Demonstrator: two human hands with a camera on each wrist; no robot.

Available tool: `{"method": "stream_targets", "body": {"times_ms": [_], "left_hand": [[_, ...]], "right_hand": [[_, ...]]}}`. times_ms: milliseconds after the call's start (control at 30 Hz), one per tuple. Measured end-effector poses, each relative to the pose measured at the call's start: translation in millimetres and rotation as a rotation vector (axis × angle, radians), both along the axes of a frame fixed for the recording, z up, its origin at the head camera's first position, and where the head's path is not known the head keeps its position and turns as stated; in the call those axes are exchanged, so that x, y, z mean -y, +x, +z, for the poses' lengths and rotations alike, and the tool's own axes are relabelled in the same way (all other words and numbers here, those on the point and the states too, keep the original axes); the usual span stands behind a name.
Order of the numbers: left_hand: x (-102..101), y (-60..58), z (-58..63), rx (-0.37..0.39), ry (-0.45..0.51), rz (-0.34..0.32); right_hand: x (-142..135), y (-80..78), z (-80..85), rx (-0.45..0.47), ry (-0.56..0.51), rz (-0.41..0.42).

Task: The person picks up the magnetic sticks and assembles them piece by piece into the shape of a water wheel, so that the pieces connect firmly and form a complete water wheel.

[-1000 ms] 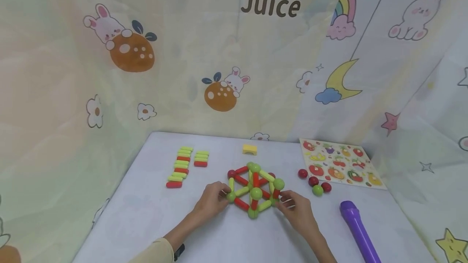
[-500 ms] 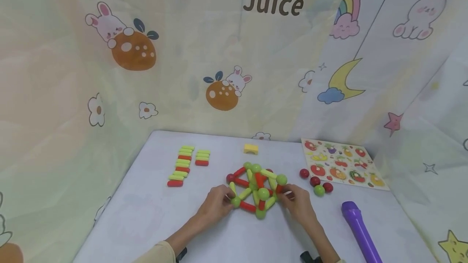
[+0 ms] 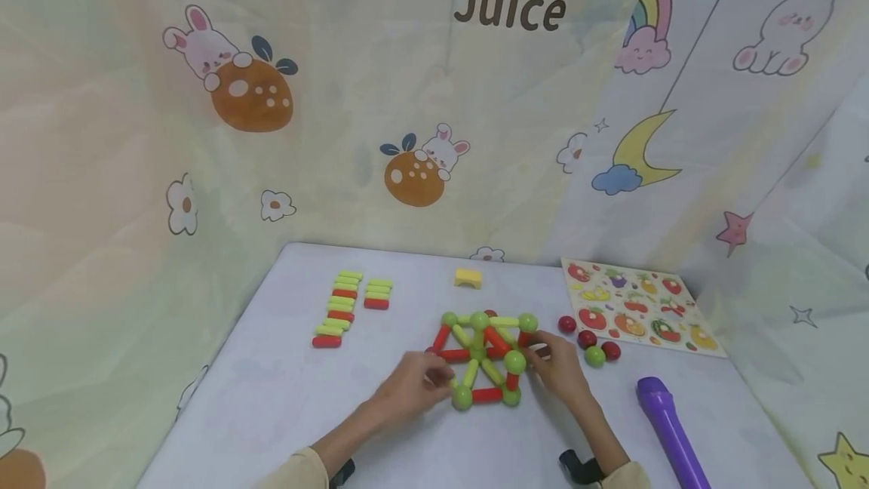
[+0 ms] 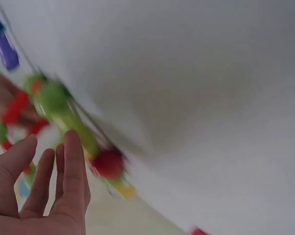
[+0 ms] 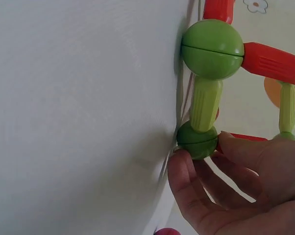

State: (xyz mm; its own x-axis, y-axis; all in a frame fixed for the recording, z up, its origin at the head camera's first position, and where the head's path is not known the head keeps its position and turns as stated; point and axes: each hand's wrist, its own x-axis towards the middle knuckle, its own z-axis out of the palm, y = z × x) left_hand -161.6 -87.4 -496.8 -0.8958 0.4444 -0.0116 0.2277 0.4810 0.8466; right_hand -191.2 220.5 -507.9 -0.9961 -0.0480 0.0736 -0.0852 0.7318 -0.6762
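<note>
A magnetic ball-and-rod structure point(image 3: 486, 395) of green and red balls joined by red and yellow-green rods stands on the table between my hands. My right hand point(image 3: 560, 368) is at its right side. In the right wrist view, thumb and fingers pinch a green ball point(image 5: 196, 142) at a bottom corner, low by the table. My left hand point(image 3: 416, 385) is beside the near left corner, by a green ball point(image 3: 462, 398). In the left wrist view its fingers point(image 4: 74, 166) are fairly straight, overlapping the blurred structure, and hold nothing.
Several loose rods point(image 3: 341, 306) lie in rows at the left. A yellow arch block point(image 3: 468, 278) sits behind the structure. Loose balls point(image 3: 594, 356) lie at the right beside a fruit-picture board point(image 3: 631, 304). A purple microphone-shaped toy point(image 3: 668, 429) lies at the right front.
The structure has turned on the table, its near left corner swinging toward me and to the right. My left hand has moved right and loosened from that corner; my right hand has shifted slightly right.
</note>
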Motion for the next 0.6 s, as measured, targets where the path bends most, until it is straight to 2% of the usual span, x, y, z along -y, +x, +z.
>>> {"method": "stream_targets", "body": {"times_ms": [33, 100, 200, 267, 333, 400, 500, 600], "left_hand": [[6, -8.2, 1.9, -0.038, -0.032, 0.038], [21, -28.9, 4.4, -0.169, -0.140, 0.134], [41, -61.2, 2.8, -0.392, -0.416, 0.257], [52, -76.9, -2.5, -0.492, -0.592, 0.284], [60, -86.9, -8.9, -0.556, -0.718, 0.271], [64, -91.4, -14.6, -0.577, -0.780, 0.252], [64, -94.5, -18.1, -0.577, -0.781, 0.246], [60, -94.6, -16.0, -0.491, -0.716, 0.272]], "right_hand": [[-1, 1.6, 0.3, 0.004, -0.001, -0.005], [-3, 5.7, 0.2, 0.002, -0.013, -0.012], [-7, 14.0, -0.4, -0.003, -0.035, -0.039], [-8, 18.9, -1.7, 0.000, -0.056, -0.045], [-8, 22.8, -3.0, 0.011, -0.069, -0.053], [-9, 25.1, -4.0, 0.020, -0.077, -0.058], [-10, 27.3, -3.7, 0.030, -0.080, -0.068], [-12, 29.9, -1.1, 0.036, -0.080, -0.069]]}}
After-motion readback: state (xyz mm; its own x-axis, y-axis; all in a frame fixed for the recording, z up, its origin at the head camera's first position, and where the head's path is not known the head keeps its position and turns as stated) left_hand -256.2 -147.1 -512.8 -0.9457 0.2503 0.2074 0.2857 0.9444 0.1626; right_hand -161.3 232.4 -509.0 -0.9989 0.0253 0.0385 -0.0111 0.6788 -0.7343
